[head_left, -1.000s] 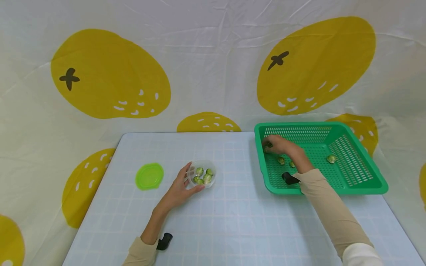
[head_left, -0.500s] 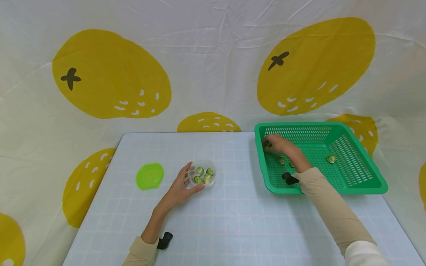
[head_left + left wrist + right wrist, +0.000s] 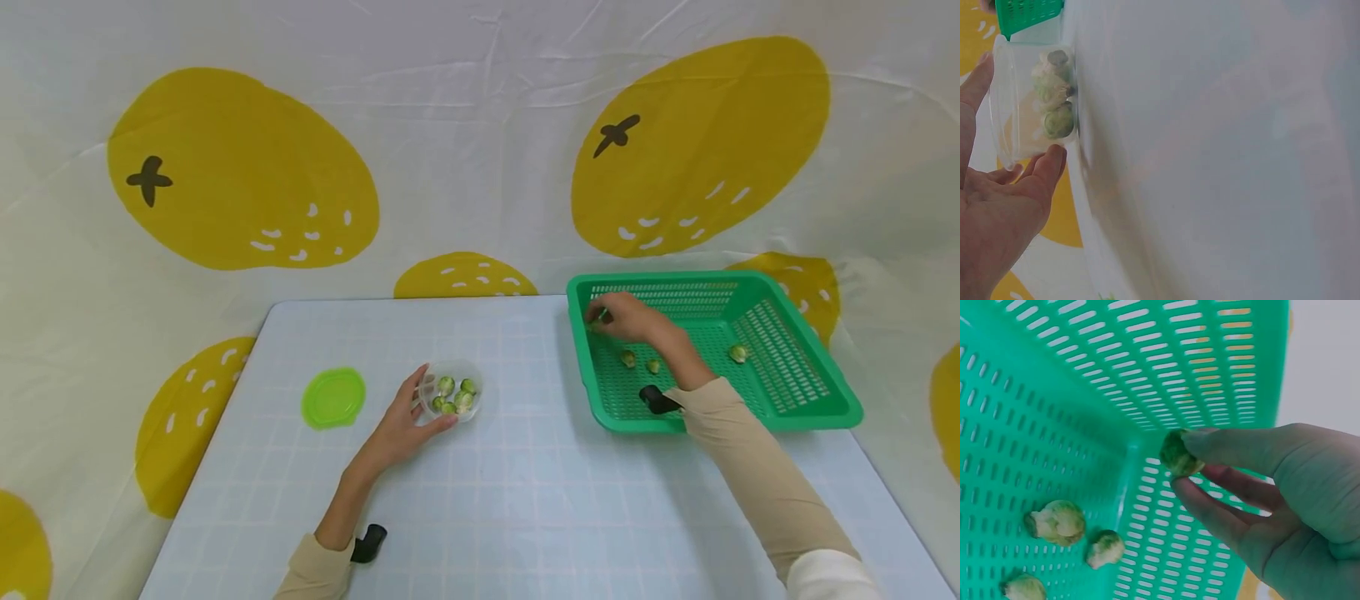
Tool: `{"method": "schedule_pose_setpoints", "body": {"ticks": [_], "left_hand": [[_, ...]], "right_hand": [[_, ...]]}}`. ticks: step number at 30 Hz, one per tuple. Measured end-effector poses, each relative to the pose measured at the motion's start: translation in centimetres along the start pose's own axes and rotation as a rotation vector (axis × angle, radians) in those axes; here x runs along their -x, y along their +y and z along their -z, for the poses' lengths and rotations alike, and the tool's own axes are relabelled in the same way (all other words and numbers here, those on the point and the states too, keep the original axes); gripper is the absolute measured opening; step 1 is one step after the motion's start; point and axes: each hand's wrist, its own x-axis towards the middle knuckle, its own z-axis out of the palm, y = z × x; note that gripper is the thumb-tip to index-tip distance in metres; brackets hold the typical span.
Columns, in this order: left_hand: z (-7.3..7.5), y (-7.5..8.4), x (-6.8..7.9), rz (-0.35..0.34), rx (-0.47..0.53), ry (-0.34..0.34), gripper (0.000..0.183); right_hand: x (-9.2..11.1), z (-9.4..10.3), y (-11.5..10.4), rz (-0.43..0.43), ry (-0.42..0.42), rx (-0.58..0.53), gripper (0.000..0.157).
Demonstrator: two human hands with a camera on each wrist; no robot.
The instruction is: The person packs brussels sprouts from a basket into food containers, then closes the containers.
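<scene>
My left hand (image 3: 396, 429) holds a small clear plastic cup (image 3: 474, 377), thumb on its near side and fingers around its left. Several Brussels sprouts (image 3: 1058, 120) lie at the bottom of that cup, which stands upright on the table. At the right, my right hand (image 3: 628, 318) is inside a green plastic basket (image 3: 810, 419), by its left wall. Thumb and fingers pinch one Brussels sprout (image 3: 1179, 454), raised off the basket floor in the right wrist view. Loose in the basket are more sprouts, among them one sprout (image 3: 738, 353) farther right and one (image 3: 1060, 522) near the hand.
A bright green lid (image 3: 333, 398) lies flat on the table, left of the cup. The table (image 3: 510, 517) has a pale checked cover. Behind it hangs a white cloth (image 3: 480, 167) with large yellow fruit prints. The basket's raised rim borders my right hand.
My right hand has risen slightly along the basket's left wall with the sprout. The left hand stays on the cup. The whole head view has shifted a little.
</scene>
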Motion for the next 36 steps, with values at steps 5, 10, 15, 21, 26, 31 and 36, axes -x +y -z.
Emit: {"method": "schedule_pose_setpoints", "body": {"ticks": [5, 10, 15, 21, 26, 31, 36], "left_hand": [[0.0, 0.0, 0.1, 0.005, -0.003, 0.002, 0.108], [0.1, 0.1, 0.2, 0.002, -0.008, 0.008, 0.107], [0.0, 0.0, 0.1, -0.013, -0.015, 0.014, 0.108], [0.0, -0.3, 0.0, -0.031, -0.012, 0.012, 0.108], [0.0, -0.3, 0.1, -0.019, -0.016, 0.009, 0.107], [0.0, -0.2, 0.0, -0.012, -0.015, 0.002, 0.109], [0.0, -0.2, 0.0, -0.014, -0.003, -0.002, 0.109]], "right_hand": [[0.2, 0.3, -0.5, 0.025, 0.027, -0.001, 0.015], [0.6, 0.6, -1.3, 0.016, 0.028, -0.029, 0.017], [1.0, 0.8, -2.1, 0.016, 0.038, -0.047, 0.017], [1.7, 1.1, -3.0, 0.034, 0.074, -0.056, 0.017], [2.2, 1.4, -3.5, 0.037, 0.103, -0.052, 0.02], [2.5, 1.6, -4.1, 0.052, 0.118, -0.064, 0.022], [2.8, 1.7, -4.9, 0.064, 0.13, -0.088, 0.023]]}}
